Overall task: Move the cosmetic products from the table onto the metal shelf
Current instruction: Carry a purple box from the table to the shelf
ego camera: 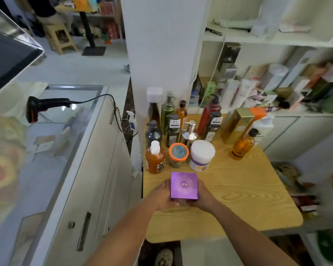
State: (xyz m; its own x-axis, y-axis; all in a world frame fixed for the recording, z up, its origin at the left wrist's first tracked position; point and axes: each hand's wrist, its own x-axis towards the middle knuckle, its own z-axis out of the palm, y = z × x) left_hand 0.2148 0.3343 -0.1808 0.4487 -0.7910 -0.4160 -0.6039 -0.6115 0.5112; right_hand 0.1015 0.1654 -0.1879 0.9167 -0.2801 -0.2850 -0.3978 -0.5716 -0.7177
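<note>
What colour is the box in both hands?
The box is purple with a pale sunburst print; head view.

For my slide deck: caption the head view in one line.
Left hand and right hand hold a purple box at the wooden table crowded with bottles.

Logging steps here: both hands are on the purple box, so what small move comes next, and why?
Probably lift the box straight up: the left hand and right hand already grip its sides, and jars stand close behind it on the table.
</note>
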